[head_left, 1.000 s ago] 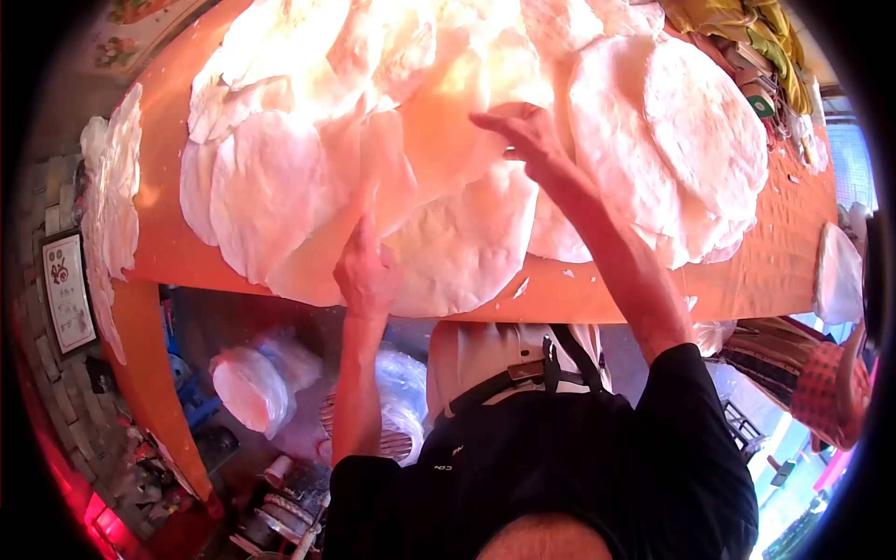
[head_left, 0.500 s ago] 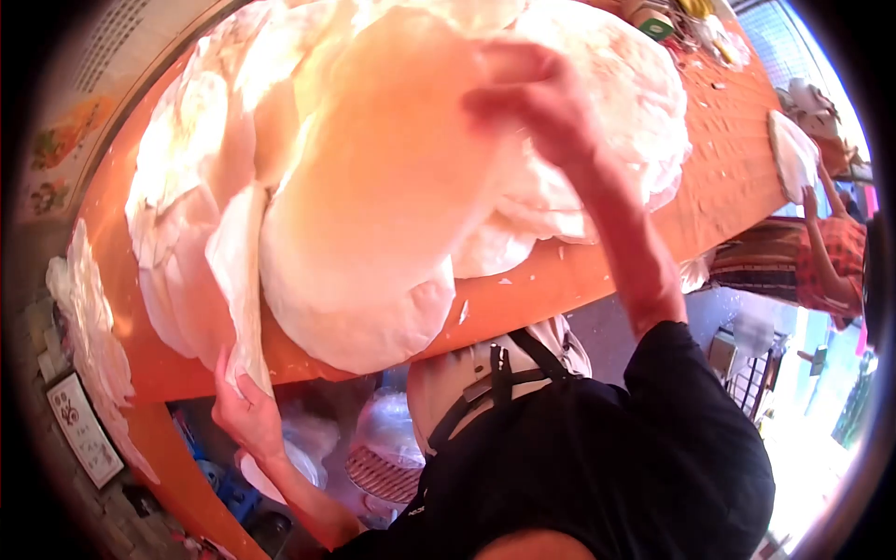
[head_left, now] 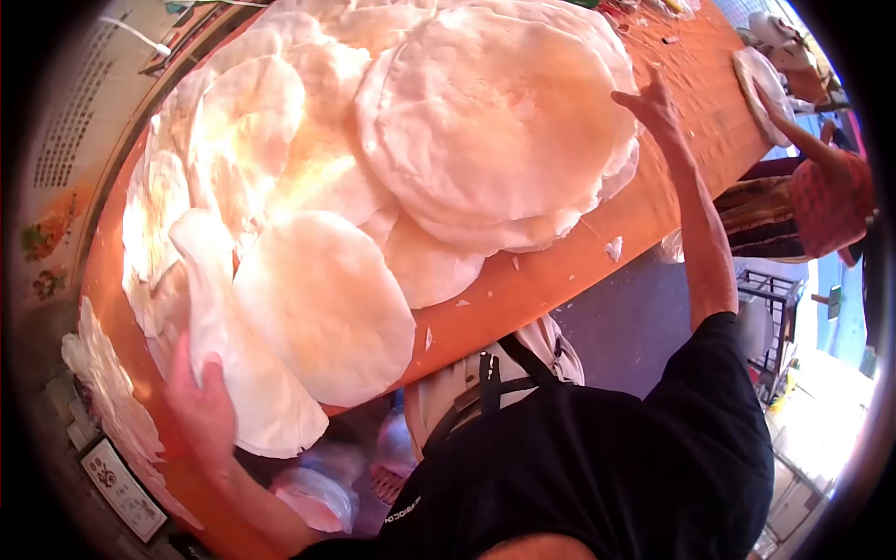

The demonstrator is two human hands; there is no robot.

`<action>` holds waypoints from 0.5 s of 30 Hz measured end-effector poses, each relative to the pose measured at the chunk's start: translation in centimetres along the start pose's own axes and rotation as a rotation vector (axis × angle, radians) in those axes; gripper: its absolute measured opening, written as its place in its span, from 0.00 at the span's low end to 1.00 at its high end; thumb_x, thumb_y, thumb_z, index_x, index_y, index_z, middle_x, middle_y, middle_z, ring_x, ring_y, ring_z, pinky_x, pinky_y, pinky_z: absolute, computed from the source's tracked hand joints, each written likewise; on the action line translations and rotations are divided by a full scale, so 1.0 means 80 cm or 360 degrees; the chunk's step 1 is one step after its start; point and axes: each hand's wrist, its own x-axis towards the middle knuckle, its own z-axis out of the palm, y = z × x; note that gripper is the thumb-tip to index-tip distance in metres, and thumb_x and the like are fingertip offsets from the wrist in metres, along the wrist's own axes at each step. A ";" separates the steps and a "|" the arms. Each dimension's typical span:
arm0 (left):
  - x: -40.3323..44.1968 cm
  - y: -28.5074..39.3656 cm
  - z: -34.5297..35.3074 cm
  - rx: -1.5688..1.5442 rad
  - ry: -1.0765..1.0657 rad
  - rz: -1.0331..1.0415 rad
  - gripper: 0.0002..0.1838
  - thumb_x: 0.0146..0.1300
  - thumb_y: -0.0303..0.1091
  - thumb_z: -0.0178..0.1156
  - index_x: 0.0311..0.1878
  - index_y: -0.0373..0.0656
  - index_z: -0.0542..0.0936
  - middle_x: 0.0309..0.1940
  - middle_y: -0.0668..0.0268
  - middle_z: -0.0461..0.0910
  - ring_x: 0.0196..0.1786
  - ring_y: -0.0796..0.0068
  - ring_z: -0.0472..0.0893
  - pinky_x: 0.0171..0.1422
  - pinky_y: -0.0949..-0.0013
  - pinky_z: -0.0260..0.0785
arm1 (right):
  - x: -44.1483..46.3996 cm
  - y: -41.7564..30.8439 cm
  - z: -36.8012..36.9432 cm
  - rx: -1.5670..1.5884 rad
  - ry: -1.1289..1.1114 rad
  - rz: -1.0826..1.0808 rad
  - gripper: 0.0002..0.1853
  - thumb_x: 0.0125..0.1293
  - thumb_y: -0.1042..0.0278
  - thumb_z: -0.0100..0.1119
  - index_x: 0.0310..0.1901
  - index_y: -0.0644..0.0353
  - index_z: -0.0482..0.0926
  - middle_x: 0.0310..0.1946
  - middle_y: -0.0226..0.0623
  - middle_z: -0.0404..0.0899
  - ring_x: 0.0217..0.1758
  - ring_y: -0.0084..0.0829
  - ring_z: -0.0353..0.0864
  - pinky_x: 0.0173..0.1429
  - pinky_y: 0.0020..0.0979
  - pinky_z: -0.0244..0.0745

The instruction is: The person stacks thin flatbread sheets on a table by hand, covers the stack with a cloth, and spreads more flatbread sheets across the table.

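Observation:
Thin round flatbreads lie overlapped across an orange table (head_left: 551, 271). My left hand (head_left: 201, 401) is at the near left, its thumb and fingers apart, against the edge of a folded, elongated flatbread (head_left: 243, 364) that hangs past the table edge. Beside it lies a smooth round flatbread (head_left: 322, 303). My right hand (head_left: 653, 105) has its thumb and finger spread at the right rim of a stack of large round flatbreads (head_left: 495, 121); it holds nothing that I can see.
At the far right another person (head_left: 831, 201) touches a round flatbread (head_left: 763, 93) at the table's end. Ragged flatbread (head_left: 112, 383) hangs at the left edge. Below the table are plastic-wrapped bundles (head_left: 317, 495); a metal rack (head_left: 770, 313) stands at the right.
A large flatbread near my right hand now lies flat on the right stack. My right hand has moved right. My left hand has opened from the folded flatbread and shifted left. The view has turned.

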 end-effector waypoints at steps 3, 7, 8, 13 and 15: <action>0.053 0.041 -0.025 -0.0053 -0.0046 0.0191 0.24 0.67 0.21 0.53 0.66 0.27 0.71 0.58 0.52 0.80 0.58 0.68 0.79 0.65 0.69 0.68 | -0.027 -0.017 -0.002 -0.0450 0.0366 -0.0335 0.55 0.49 0.52 0.78 0.75 0.60 0.58 0.62 0.55 0.76 0.65 0.47 0.76 0.66 0.40 0.72; 0.114 0.187 -0.018 -0.0161 -0.0132 0.0633 0.22 0.68 0.21 0.52 0.65 0.29 0.72 0.55 0.58 0.80 0.55 0.73 0.79 0.63 0.71 0.69 | -0.042 -0.043 -0.038 0.0325 0.0300 -0.0289 0.47 0.52 0.51 0.78 0.72 0.57 0.66 0.60 0.50 0.78 0.62 0.45 0.77 0.63 0.40 0.75; 0.124 0.215 -0.011 -0.0155 -0.0152 0.0700 0.22 0.68 0.24 0.53 0.66 0.29 0.72 0.56 0.59 0.80 0.55 0.74 0.79 0.62 0.71 0.69 | -0.042 -0.045 -0.037 0.0372 0.0345 -0.0296 0.45 0.53 0.50 0.78 0.71 0.56 0.68 0.59 0.49 0.77 0.61 0.41 0.78 0.61 0.38 0.77; 0.120 0.384 0.182 0.0182 -0.0325 0.1358 0.21 0.62 0.28 0.58 0.59 0.31 0.74 0.45 0.53 0.82 0.46 0.63 0.83 0.48 0.66 0.76 | -0.034 -0.066 -0.077 0.0616 0.0833 -0.0651 0.19 0.62 0.69 0.70 0.53 0.67 0.81 0.40 0.42 0.84 0.41 0.30 0.84 0.44 0.31 0.81; 0.091 0.388 0.285 0.0529 -0.0251 0.1734 0.19 0.59 0.30 0.59 0.53 0.32 0.75 0.39 0.51 0.82 0.40 0.59 0.85 0.38 0.63 0.79 | -0.054 -0.077 -0.093 0.0556 0.0878 -0.0526 0.23 0.62 0.68 0.70 0.59 0.63 0.78 0.48 0.45 0.83 0.50 0.33 0.84 0.53 0.33 0.80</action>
